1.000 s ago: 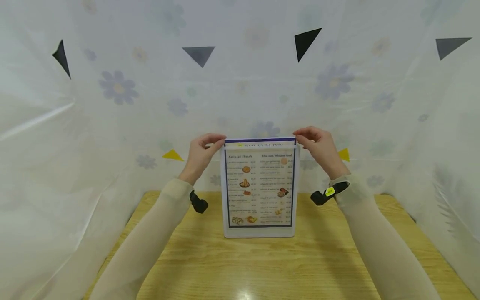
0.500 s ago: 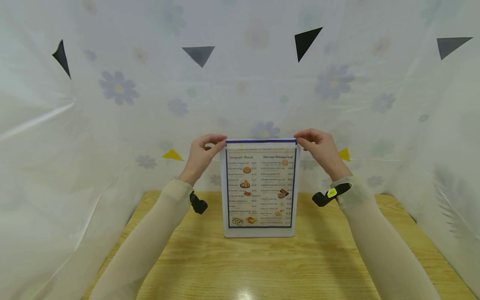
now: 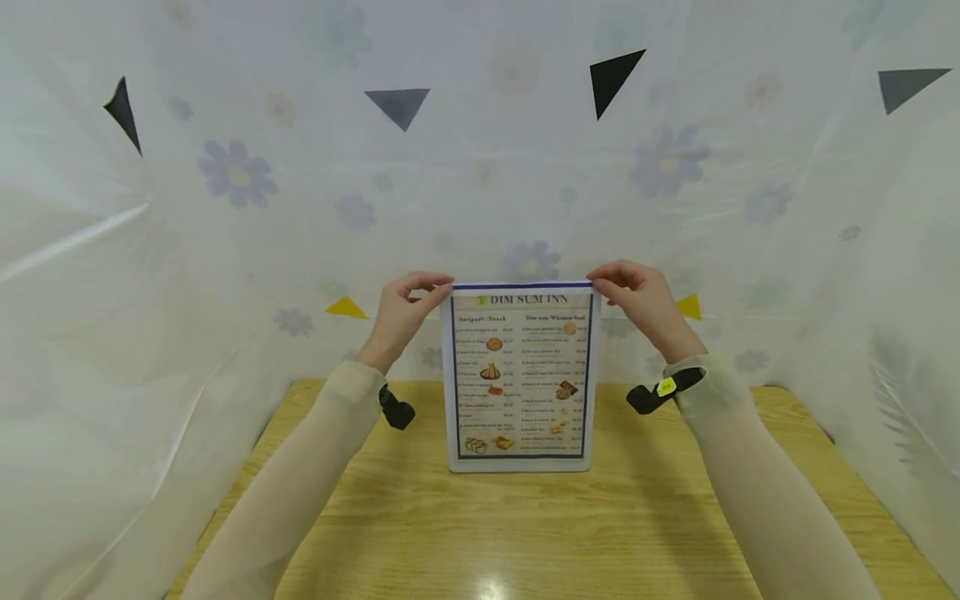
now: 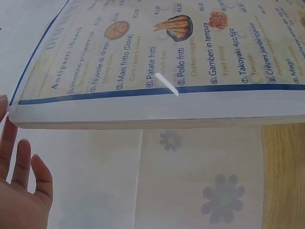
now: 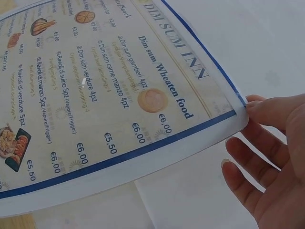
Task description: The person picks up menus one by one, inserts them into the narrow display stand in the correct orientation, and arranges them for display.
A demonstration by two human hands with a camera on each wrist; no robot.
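A laminated menu (image 3: 520, 375) headed "DIM SUM INN" stands upright on its bottom edge on the wooden table (image 3: 525, 533). My left hand (image 3: 405, 307) pinches its top left corner and my right hand (image 3: 641, 298) pinches its top right corner. In the left wrist view the menu (image 4: 167, 57) runs across the top, with my left hand (image 4: 21, 191) at its corner. The right wrist view shows the menu's (image 5: 109, 95) printed face, and the right hand's (image 5: 271, 157) fingers lie behind the corner, one fingertip on its edge.
A white flowered sheet (image 3: 247, 192) with black and yellow triangles closes in the table at the back and both sides. Black camera mounts sit on both wrists (image 3: 396, 410) (image 3: 660, 390). Bare tabletop lies in front of the menu.
The menu's top edge has tipped toward me, so the title line, foreshortened before, now reads plainly. Both hands have kept their hold on the corners and sunk slightly.
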